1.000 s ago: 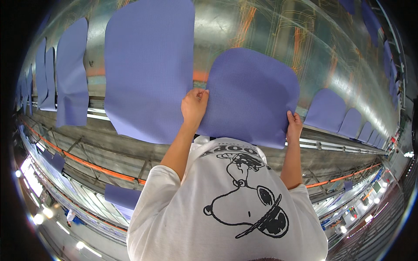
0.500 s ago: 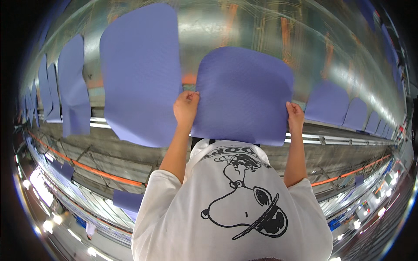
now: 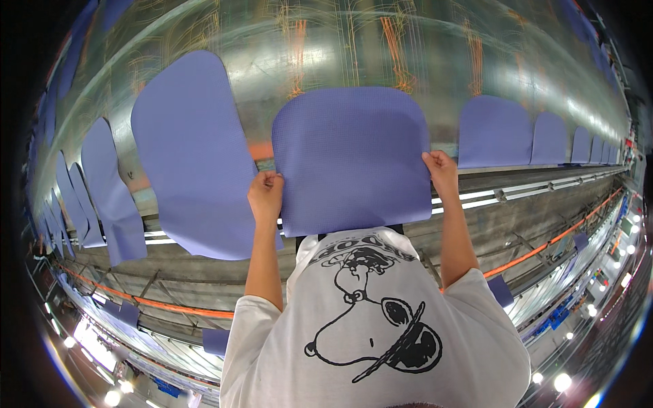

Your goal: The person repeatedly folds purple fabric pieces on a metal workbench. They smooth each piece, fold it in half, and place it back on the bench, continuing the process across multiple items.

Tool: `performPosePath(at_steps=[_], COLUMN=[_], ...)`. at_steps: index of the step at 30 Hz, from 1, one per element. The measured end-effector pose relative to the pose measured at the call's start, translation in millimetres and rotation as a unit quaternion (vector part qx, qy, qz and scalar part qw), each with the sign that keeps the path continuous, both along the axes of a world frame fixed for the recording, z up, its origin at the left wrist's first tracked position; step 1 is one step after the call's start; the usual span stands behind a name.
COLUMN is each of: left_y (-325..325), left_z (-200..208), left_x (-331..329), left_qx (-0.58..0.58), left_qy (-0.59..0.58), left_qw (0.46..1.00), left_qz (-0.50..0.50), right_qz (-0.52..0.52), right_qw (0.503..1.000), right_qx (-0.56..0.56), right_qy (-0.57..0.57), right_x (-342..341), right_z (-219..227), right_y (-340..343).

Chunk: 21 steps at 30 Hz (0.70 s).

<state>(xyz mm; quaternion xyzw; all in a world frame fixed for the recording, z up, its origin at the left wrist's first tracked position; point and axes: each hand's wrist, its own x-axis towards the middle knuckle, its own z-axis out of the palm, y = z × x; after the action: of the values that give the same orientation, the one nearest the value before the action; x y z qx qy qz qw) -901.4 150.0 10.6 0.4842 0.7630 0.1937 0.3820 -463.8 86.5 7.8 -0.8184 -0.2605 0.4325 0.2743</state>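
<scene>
My left hand grips the lower left edge of a purple sheet with rounded top corners. My right hand pinches the same sheet at its right edge. Held between both hands, the sheet is spread in front of my chest over a shiny metal surface. Its left side overlaps a larger purple sheet lying on that surface. My white T-shirt with a cartoon dog print fills the lower middle of the view.
Several more purple sheets lie in a row along the metal surface, at the left and at the right. Below runs a metal frame with rails and an orange line. Bright lamps shine near the bottom.
Both hands have carried the purple sheet lower and to the right, and it now faces me more squarely. My grip on its two edges has stayed the same.
</scene>
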Motion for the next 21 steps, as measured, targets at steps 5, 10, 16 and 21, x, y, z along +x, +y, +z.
performPosePath(at_steps=[5, 10, 16, 21], left_y=[15.9, 9.8, 10.5, 10.4], left_z=[26.2, 4.5, 10.0, 11.9], left_x=[10.3, 2.4, 7.5, 9.9], left_qx=[-0.066, -0.046, -0.033, -0.04], left_qy=[-0.008, -0.001, -0.009, -0.008], left_qw=[0.997, 0.998, 0.998, 0.997], left_qz=[0.028, 0.037, 0.048, 0.07], right_qz=[-0.03, -0.005, -0.037, -0.055], right_qw=[0.999, 1.0, 0.999, 0.997], right_qx=[0.01, 0.015, 0.037, 0.051], right_qy=[0.042, -0.003, -0.002, 0.001], right_x=[-14.5, -12.0, -8.8, -5.0], right_z=[17.8, 7.9, -4.8, -17.3], right_y=[3.9, -4.1, -8.5, -11.0])
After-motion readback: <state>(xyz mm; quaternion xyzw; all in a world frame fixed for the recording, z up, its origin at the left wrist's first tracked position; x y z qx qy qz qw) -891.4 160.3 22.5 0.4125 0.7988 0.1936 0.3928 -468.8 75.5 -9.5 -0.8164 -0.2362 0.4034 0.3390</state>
